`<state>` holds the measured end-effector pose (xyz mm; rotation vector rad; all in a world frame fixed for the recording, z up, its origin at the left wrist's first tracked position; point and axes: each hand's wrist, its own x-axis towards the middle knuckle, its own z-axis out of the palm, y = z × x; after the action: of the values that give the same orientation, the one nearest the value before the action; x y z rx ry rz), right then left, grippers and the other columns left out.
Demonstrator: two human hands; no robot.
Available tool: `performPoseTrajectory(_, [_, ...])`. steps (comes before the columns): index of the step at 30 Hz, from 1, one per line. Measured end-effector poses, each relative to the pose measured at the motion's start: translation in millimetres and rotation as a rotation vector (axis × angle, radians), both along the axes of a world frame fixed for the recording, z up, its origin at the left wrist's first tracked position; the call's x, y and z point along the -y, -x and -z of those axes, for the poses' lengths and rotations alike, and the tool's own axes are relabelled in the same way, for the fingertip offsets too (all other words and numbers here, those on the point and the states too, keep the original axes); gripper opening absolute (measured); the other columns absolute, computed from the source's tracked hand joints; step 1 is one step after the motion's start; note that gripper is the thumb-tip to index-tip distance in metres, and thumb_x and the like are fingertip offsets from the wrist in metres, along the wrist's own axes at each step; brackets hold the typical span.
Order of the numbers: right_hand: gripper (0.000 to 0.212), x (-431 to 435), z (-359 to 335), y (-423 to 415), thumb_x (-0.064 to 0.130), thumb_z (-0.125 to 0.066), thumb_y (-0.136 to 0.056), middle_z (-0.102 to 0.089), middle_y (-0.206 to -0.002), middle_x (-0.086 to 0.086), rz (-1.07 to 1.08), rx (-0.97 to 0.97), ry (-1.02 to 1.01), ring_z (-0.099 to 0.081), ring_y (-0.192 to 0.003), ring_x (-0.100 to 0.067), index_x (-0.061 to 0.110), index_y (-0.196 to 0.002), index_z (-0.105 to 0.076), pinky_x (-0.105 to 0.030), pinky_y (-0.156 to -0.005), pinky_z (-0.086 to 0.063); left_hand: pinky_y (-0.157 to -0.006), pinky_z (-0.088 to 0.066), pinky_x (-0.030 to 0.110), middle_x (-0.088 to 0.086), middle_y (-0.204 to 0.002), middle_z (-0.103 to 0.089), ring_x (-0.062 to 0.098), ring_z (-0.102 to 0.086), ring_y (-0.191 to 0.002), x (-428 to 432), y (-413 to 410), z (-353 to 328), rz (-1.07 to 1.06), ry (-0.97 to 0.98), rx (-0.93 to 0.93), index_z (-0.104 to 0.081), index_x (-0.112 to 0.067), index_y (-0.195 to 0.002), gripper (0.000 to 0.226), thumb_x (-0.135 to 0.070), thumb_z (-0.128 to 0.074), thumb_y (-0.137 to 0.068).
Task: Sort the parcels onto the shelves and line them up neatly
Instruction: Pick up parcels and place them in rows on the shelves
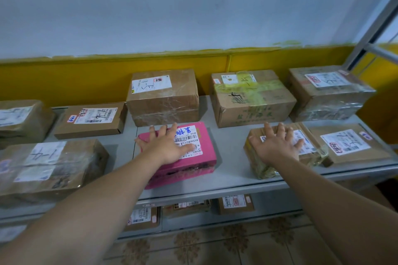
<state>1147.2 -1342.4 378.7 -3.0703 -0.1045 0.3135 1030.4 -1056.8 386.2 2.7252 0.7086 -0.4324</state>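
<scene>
A pink parcel [193, 165] with a white label lies near the front of the grey top shelf [232, 165]. My left hand [165, 146] rests flat on its top, fingers spread. To the right sits a small brown taped parcel [265, 165]; my right hand [277, 146] lies flat on it, fingers spread. Behind stand a brown box [163, 97] and a box with yellow-green tape [252, 99]. A flat labelled parcel [349, 144] touches the small one on the right.
More brown parcels fill the shelf: a flat box [90, 120] at the back left, a wrapped one [49, 168] at the front left, another [329, 92] at the back right. Lower shelves hold several parcels [234, 203]. A yellow wall band runs behind; a metal upright [370, 28] stands on the right.
</scene>
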Motion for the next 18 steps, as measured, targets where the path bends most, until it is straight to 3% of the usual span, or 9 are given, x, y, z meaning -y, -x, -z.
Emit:
performPoseTrajectory(3, [0.077, 0, 0, -1, 0.073, -0.014, -0.090, 0.004, -0.166, -0.007, -0.006, 0.010, -0.007, 0.009, -0.151, -0.034, 0.035, -0.157, -0.005, -0.062, -0.115, 0.003, -0.108, -0.001, 0.071, -0.006, -0.160, -0.006, 0.029, 0.005, -0.148, 0, 4, 6, 0.055, -0.057, 0.054, 0.001, -0.042, -0.150, 0.112, -0.096, -0.036, -0.060])
performPoseTrajectory(8, [0.078, -1, 1, 0, 0.074, -0.014, -0.090, 0.003, -0.166, -0.007, -0.005, 0.015, -0.014, 0.009, -0.151, -0.034, 0.035, -0.157, -0.006, -0.062, -0.115, 0.003, -0.108, 0.000, 0.068, -0.011, -0.159, -0.007, 0.024, 0.002, -0.148, -5, 16, 11, 0.218, -0.064, 0.071, -0.001, -0.043, -0.149, 0.118, -0.099, -0.025, -0.048])
performPoseTrajectory(13, [0.077, 2, 1, 1, 0.073, -0.014, -0.090, 0.003, -0.166, -0.007, -0.008, 0.022, -0.022, 0.008, -0.151, -0.034, 0.035, -0.157, -0.006, -0.062, -0.115, 0.002, -0.108, 0.001, 0.069, -0.014, -0.161, 0.002, 0.024, 0.009, -0.148, -4, 11, 8, 0.275, -0.067, 0.026, 0.002, -0.045, -0.149, 0.107, -0.096, -0.030, -0.061])
performPoseTrajectory(18, [0.077, 1, 1, 1, 0.073, -0.015, -0.090, 0.003, -0.166, -0.007, -0.015, 0.026, -0.035, 0.009, -0.151, -0.034, 0.035, -0.157, -0.006, -0.062, -0.115, 0.004, -0.107, 0.009, 0.068, -0.011, -0.162, 0.008, 0.023, 0.011, -0.148, 10, 15, 16, 0.246, -0.112, 0.032, 0.009, -0.048, -0.147, 0.113, -0.100, -0.010, -0.049])
